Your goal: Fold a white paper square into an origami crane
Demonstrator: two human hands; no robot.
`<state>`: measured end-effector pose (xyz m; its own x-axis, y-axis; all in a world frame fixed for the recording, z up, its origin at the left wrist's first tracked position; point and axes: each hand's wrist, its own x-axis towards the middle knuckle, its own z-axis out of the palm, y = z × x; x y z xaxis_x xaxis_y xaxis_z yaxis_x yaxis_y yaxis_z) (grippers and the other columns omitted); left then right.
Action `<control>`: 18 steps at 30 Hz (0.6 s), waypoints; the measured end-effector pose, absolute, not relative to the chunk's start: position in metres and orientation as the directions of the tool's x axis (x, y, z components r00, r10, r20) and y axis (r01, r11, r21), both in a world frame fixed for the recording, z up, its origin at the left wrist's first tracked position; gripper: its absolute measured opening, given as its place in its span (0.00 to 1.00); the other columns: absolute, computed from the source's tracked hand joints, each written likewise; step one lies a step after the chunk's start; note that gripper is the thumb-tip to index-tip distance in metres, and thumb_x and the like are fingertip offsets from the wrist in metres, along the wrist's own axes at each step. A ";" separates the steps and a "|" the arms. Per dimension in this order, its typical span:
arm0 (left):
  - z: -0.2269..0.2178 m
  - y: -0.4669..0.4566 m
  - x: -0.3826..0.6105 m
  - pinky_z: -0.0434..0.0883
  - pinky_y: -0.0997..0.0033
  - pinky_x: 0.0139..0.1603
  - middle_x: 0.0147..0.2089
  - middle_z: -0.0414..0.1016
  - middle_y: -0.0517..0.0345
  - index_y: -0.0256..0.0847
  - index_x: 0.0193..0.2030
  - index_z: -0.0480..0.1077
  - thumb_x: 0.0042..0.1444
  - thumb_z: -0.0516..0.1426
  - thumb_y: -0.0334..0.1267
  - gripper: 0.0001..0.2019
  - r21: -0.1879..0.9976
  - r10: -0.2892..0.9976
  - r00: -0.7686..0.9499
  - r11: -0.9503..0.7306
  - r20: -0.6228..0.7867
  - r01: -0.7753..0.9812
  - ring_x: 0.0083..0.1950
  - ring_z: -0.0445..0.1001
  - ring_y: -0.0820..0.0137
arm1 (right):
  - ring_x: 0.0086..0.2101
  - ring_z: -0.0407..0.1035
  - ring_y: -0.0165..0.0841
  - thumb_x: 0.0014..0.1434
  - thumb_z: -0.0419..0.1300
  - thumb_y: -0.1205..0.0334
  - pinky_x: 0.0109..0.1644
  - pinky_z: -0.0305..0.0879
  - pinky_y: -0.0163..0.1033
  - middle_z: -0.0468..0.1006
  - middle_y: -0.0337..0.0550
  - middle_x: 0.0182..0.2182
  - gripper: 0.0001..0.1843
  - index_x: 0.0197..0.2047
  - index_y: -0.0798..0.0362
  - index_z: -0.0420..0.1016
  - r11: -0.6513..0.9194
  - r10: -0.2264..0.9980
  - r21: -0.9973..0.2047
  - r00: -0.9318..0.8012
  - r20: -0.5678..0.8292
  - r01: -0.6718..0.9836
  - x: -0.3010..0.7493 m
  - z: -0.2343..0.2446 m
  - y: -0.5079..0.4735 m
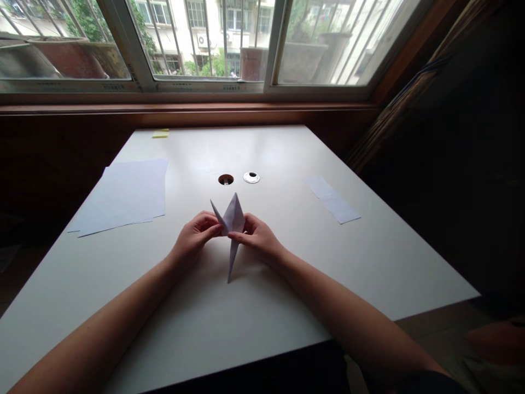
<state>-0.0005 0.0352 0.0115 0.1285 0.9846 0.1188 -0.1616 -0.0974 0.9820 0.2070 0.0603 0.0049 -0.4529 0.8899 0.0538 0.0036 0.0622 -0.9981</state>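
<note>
A folded white paper figure (233, 219) with pointed flaps stands over the middle of the white table (266, 306). One long point hangs down toward me and two flaps rise above my fingers. My left hand (197, 235) pinches its left side with fingers closed. My right hand (256, 235) pinches its right side, thumb and fingers pressed on the paper.
A stack of white sheets (123, 194) lies at the left. A narrow paper strip (331, 198) lies at the right. A cable hole (226, 179) and its loose white cap (251, 177) sit beyond the figure. A yellow sticky pad (160, 133) rests near the window sill.
</note>
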 end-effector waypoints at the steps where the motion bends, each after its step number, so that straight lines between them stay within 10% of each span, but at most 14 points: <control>1: 0.011 0.035 0.000 0.78 0.60 0.47 0.43 0.73 0.53 0.37 0.36 0.76 0.54 0.68 0.41 0.10 0.983 0.985 0.120 -0.107 0.125 -0.151 0.43 0.77 0.65 | 0.33 0.70 0.32 0.50 0.71 0.48 0.39 0.68 0.39 0.75 0.39 0.33 0.23 0.43 0.53 0.73 0.066 0.890 -0.998 -0.453 0.056 0.007 0.207 0.005 0.060; 18: 0.013 0.034 0.005 0.73 0.70 0.39 0.35 0.77 0.59 0.40 0.45 0.68 0.54 0.68 0.41 0.16 0.991 0.979 0.157 -0.122 0.128 -0.048 0.36 0.75 0.70 | 0.38 0.74 0.37 0.50 0.71 0.50 0.42 0.69 0.41 0.79 0.42 0.37 0.22 0.43 0.53 0.73 -0.004 0.885 -0.999 -0.464 0.020 -0.050 0.205 0.009 0.057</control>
<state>0.0047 0.0336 0.0134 0.1574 0.9792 0.1282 -0.0484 -0.1220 0.9913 0.2050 0.0574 0.0085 -0.4644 0.8854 0.0198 -0.0505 -0.0041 -0.9987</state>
